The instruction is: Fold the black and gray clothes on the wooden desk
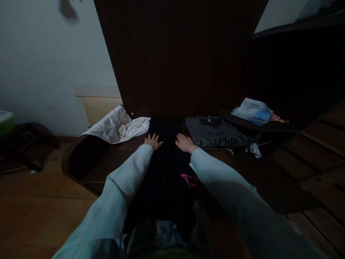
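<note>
A black garment [167,169] with a small pink mark lies lengthwise over the dark wooden seat and hangs toward me; its exact kind is hard to tell in the dim light. My left hand [153,141] rests flat on its left edge, fingers spread. On the opposite edge lies my right hand [185,143], palm down with its fingers stretched out. Just right of that hand is a folded grey T-shirt [215,135] with black lettering. A crumpled white cloth [115,126] lies to the left, partly over the curved armrest.
A dark wooden panel [175,57] rises behind the seat. At right, a plastic packet [253,110] sits on a dark ledge, with a crumpled white scrap [254,150] below it. A green and white box [7,122] stands on a low stool at far left.
</note>
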Tool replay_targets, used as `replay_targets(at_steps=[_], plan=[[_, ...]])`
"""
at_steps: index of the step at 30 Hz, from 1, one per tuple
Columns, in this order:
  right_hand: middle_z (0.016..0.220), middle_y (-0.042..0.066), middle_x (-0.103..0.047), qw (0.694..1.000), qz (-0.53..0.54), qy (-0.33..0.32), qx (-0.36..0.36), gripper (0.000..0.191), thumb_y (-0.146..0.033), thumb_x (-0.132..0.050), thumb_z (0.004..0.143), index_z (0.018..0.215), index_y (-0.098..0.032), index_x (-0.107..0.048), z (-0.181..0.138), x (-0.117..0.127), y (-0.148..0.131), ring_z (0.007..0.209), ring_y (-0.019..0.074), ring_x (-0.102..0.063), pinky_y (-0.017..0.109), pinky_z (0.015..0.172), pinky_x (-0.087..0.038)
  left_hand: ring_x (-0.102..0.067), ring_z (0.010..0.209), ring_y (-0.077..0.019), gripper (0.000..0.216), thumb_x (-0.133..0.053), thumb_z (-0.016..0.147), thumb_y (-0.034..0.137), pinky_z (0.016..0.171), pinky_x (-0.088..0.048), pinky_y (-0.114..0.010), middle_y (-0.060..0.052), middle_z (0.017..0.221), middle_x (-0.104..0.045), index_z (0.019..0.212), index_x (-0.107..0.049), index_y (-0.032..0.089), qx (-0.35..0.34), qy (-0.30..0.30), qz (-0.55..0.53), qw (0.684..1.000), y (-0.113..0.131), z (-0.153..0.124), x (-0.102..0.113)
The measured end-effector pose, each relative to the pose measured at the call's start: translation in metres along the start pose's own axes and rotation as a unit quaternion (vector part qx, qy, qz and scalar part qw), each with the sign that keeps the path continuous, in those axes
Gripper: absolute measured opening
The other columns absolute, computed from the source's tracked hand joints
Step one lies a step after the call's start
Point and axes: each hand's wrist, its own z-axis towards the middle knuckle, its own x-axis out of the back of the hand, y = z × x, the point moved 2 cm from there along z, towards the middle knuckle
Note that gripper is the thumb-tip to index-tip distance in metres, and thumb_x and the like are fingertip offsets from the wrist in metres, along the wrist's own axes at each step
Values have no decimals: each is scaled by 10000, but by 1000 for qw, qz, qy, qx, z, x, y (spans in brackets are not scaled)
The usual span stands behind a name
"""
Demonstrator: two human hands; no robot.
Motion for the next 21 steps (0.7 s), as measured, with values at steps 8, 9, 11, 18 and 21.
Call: replay_targets(at_steps=[8,9,11,18,21], plan=[[1393,122,-280,1000,-3,14,-27,486,-252,-269,847,1289,-62,-334,24,7,2,1262,209,-262,385,980,-258,-107,1296,-338,632,-214,828,506,1003,-199,-483,-77,1442,-143,1356,-218,160,12,28,-19,999,6,24,0],[1370,140,-321,999,-4,20,-31,482,-245,-285,835,1269,-51,-363,25,8,-1,1243,225,-295,394,970,-265,-128,1293,-337,616,-225,832,487,1002,-204,-480,-80,1436,-172,1349,-239,153,12,54,-20,998,7,24,-2],[1293,184,-416,998,-11,37,-50,467,-243,-327,808,1206,-25,-437,25,10,-8,1185,266,-368,418,950,-273,-184,1283,-320,563,-253,842,416,1003,-218,-459,-96,1412,-251,1321,-303,126,6,128,-16,992,9,22,-5],[1354,185,-324,989,-7,129,-69,484,-255,-386,799,1235,-46,-409,-15,15,-32,1216,276,-317,390,971,-250,-341,1217,-248,448,-364,821,304,992,-291,-364,-128,1320,-406,1201,-453,85,-64,188,2,980,11,-18,-1],[1341,155,-362,989,9,146,-2,453,-267,-358,822,1227,-78,-430,-51,7,-36,1221,248,-319,361,983,-246,-438,1132,-229,411,-404,807,317,948,-351,-329,-116,1233,-493,1154,-494,116,-112,161,10,980,4,-49,-4]])
